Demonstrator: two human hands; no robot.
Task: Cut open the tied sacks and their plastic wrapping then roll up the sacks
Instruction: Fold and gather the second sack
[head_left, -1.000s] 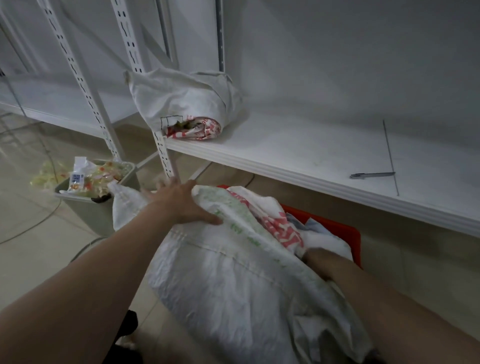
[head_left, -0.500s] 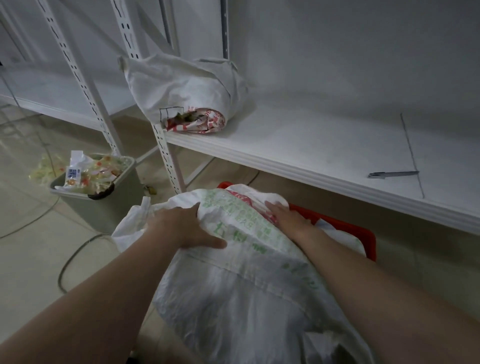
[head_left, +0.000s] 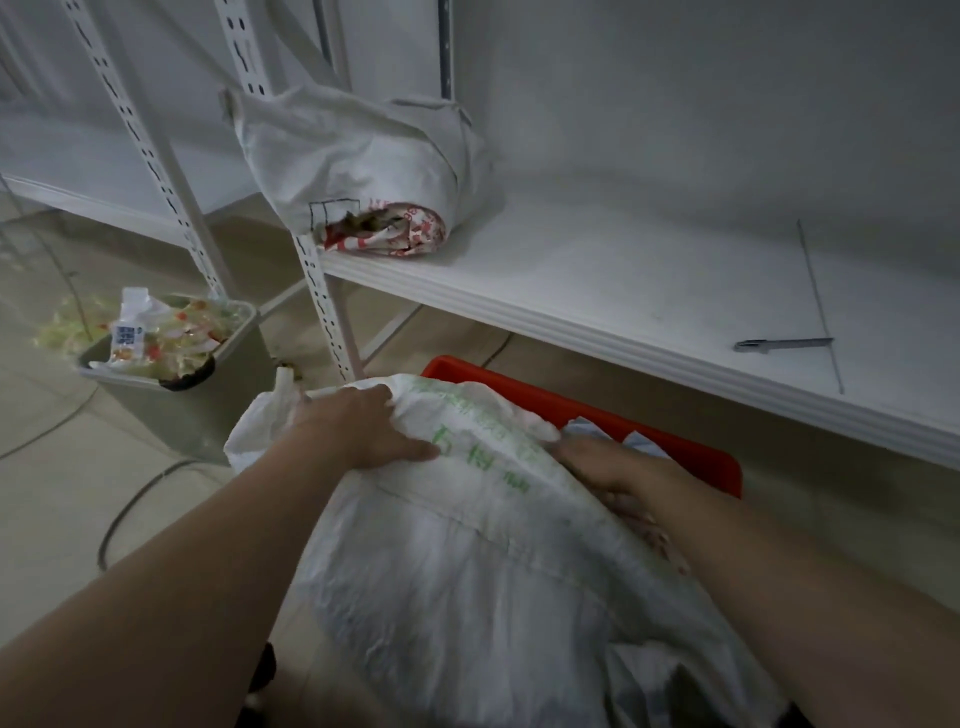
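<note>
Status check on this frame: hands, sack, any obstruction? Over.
Left hand pressing on sack. Right hand at its right edge, grip unclear. Sack loose, overlapping red crate. No obstruction seen.

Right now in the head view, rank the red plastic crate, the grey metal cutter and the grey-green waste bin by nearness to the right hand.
1. Red plastic crate: just behind the right hand holding the white woven sack.
2. Grey metal cutter: ahead to the right, on the white shelf.
3. Grey-green waste bin: far left, past the left hand.
</note>
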